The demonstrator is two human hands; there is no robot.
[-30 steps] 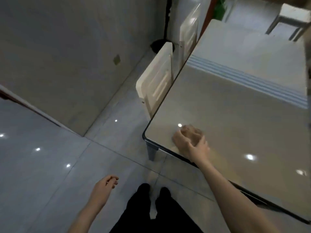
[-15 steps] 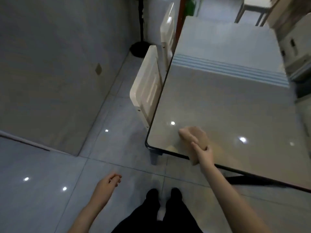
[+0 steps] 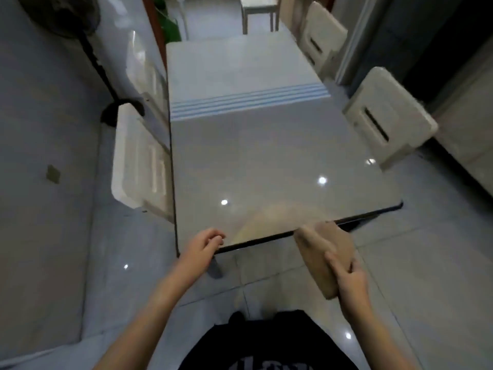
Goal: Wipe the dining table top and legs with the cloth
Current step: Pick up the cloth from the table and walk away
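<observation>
The dining table (image 3: 266, 161) has a glossy grey top with a dark edge and blue stripes across its far half. One table leg (image 3: 215, 265) shows under the near left corner. My right hand (image 3: 346, 279) grips a folded tan cloth (image 3: 320, 252) just off the near edge, the cloth's top touching the edge. My left hand (image 3: 202, 244) rests at the table's near left corner with its fingers curled over the edge.
White plastic chairs stand along both sides: one at the left (image 3: 138, 166), two at the right (image 3: 386, 121) (image 3: 320, 36). A black fan stand (image 3: 117, 113) is at the far left by the wall. Tiled floor (image 3: 426, 263) lies around the near end.
The view has swung round to face the table's short end. My right hand has drawn the cloth off the top to the near edge. My left hand rose from my side to the table corner.
</observation>
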